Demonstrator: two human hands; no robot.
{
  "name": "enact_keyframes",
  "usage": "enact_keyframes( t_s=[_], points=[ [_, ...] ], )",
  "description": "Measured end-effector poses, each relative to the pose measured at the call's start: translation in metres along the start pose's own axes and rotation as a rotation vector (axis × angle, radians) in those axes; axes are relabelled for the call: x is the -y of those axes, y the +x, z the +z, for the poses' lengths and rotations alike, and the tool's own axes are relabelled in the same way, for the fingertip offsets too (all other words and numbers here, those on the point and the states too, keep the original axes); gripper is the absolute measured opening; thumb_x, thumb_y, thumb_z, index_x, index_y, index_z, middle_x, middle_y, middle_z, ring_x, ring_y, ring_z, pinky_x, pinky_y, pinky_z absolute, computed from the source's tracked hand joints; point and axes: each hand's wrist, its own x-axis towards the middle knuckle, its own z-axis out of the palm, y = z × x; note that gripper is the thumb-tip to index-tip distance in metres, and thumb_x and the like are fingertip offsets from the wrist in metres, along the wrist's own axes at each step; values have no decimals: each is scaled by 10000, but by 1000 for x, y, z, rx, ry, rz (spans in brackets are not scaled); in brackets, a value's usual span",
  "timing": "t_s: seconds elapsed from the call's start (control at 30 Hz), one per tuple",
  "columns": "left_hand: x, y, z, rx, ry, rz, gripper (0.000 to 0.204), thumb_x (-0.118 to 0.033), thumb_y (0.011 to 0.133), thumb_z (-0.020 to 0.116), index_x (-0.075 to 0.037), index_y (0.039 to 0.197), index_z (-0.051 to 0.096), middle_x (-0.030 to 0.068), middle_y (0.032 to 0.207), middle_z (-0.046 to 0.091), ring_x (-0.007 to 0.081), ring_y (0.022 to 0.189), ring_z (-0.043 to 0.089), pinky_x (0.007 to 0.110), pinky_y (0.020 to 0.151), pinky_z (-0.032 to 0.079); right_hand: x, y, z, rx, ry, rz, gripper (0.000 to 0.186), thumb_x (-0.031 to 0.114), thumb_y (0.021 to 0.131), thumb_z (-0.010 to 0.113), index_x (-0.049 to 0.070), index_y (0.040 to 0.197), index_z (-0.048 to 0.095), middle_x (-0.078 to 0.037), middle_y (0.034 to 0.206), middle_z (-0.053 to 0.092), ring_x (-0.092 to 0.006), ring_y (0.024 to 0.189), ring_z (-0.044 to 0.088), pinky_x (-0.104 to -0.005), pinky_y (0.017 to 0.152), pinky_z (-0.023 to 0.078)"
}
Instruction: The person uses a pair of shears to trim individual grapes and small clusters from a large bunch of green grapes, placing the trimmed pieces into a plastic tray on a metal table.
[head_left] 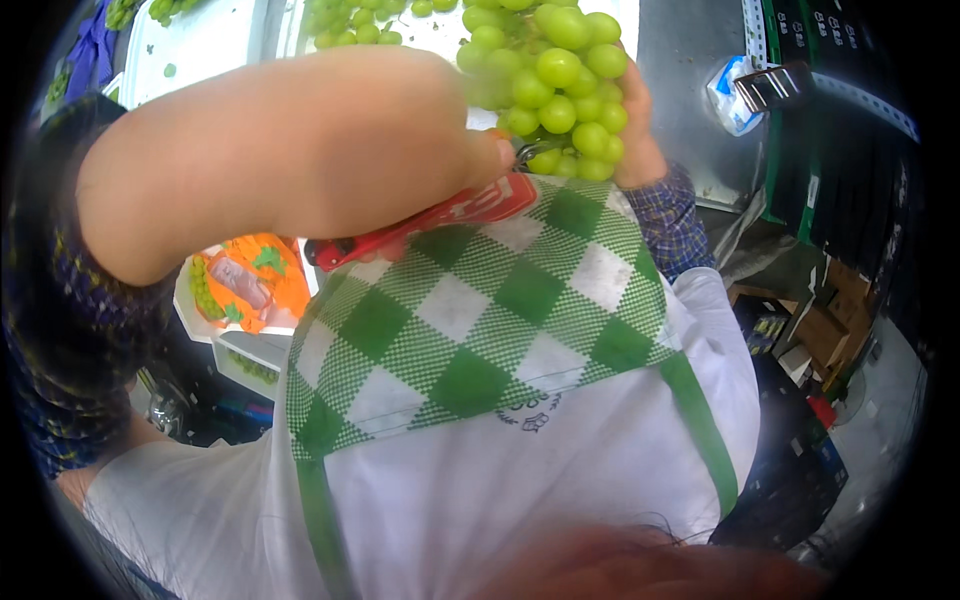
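Note:
A large bunch of green grapes [560, 85] hangs in front of me at the top, above my green-and-white checked apron [480, 310]. My right hand [640, 115] is curled around the bunch's right side, its fingers mostly hidden behind the fruit. From the left, my bare left forearm reaches across to the bunch. My left hand [485, 155] is closed at the lower left of the grapes, around small snips [526, 153] with a metal part and a bit of orange showing. Their tips are hidden among the grapes. A red printed piece [450, 215] lies against the apron under my left arm.
White trays [205, 45] stand at the back, with more grapes [355, 20] on one. At the left, a box [215, 325] holds grapes and orange wrapping [285, 285]. Dark crates [840, 120] and a blue-and-white packet [732, 97] are at the right, with cardboard [825, 335] below.

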Motion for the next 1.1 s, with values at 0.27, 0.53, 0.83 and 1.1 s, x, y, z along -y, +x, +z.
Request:
enact_keyframes(
  t_s=[0.27, 0.53, 0.83, 1.1],
  points=[
    [-8, -3, -11, -96, 113, -30, 491, -419, 964, 542, 21, 781, 661, 107, 610, 612, 211, 550, 578, 334, 543, 443, 4, 2, -1, 2, 82, -19, 492, 393, 1023, 430, 25, 1340, 508, -140, 1283, 598, -282, 1143, 609, -415, 990, 503],
    [-11, -1, -18, 4, 17, -34, 476, -383, 979, 517, 22, 777, 663, 125, 618, 628, 238, 553, 605, 352, 563, 474, 8, -2, -12, -11, -13, -68, 489, 401, 1022, 423, 43, 1346, 501, -131, 1286, 594, -271, 1134, 611, -407, 980, 507],
    [-13, 0, -18, -42, 100, 20, 469, -370, 981, 513, 23, 775, 663, 133, 620, 631, 251, 551, 608, 364, 566, 481, 12, -5, -19, -29, 81, -19, 506, 413, 1025, 400, 43, 1358, 489, -135, 1300, 586, -275, 1153, 606, -412, 993, 503],
    [-12, 1, -16, -83, 154, 83, 462, -358, 983, 509, 24, 774, 663, 140, 621, 633, 263, 550, 611, 376, 569, 486, 11, -5, -30, 38, 109, -38, 525, 413, 1034, 345, 33, 1373, 474, -142, 1335, 559, -283, 1182, 585, -420, 1018, 485]
  ],
)
